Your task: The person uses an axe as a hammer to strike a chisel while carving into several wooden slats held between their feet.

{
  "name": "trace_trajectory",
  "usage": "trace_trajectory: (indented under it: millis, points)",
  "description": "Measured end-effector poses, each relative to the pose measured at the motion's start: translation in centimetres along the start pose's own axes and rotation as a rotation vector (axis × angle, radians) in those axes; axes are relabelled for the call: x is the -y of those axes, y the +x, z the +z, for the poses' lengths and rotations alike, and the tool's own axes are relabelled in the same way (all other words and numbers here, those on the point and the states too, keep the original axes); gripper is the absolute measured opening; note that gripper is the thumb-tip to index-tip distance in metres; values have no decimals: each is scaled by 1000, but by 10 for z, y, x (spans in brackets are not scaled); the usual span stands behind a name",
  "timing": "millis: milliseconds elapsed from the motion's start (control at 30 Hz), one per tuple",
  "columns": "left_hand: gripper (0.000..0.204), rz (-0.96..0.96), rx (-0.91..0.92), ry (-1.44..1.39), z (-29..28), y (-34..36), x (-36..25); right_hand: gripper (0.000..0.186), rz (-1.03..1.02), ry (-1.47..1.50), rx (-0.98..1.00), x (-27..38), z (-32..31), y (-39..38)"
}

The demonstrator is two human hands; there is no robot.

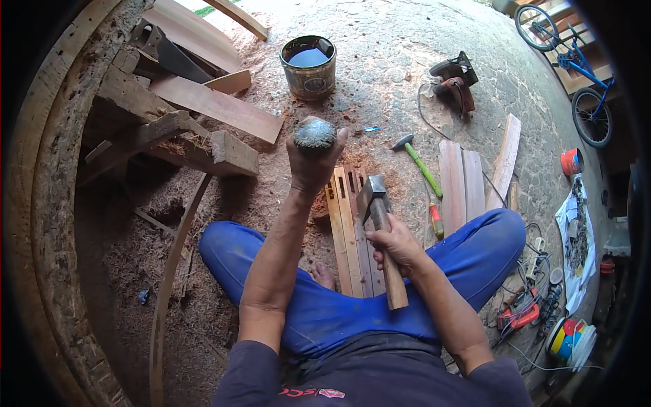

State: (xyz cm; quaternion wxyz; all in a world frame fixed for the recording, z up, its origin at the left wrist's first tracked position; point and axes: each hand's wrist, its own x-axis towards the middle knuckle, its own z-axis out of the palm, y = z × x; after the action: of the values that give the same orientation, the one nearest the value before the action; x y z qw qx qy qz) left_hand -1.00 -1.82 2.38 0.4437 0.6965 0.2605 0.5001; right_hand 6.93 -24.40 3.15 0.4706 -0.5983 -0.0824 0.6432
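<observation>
My left hand [310, 166] is raised in front of me, closed around an upright tool with a round, battered grey end [314, 133]. The rest of that tool is hidden below the fist. My right hand [400, 245] grips a hammer [396, 288] by its wooden handle, with the steel head up and forward and the handle's butt toward my lap. Beneath the hands, several slotted wooden strips [344, 237] lie side by side between my bent legs. Wood chips are scattered at their far end.
A bucket of dark liquid [309, 78] stands ahead. On the right lie a green-handled hammer [422, 166], a screwdriver [435, 218], loose boards [453, 180] and a circular saw [458, 88]. Rough timbers [234, 154] and a handsaw [166, 51] are at left; cords [536, 271] lie beside my right knee.
</observation>
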Motion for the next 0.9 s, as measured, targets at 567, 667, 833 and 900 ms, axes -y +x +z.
trace_trajectory:
  millis: [567, 667, 833, 900]
  points:
    - [24, 201, -9, 397, -1, 2, 1, 42, -1, -16, 6, -1, 1, 1]
    - [19, -85, 185, 22, -1, -2, -8, 45, 9, -3, 5, -2, 1, 2]
    - [21, 61, 73, 359, 2, -4, 16, 42, -4, -1, 0, -1, 2, 0]
    - [23, 13, 18, 277, -11, -5, 23, 41, -4, -8, -16, 1, 5, -1]
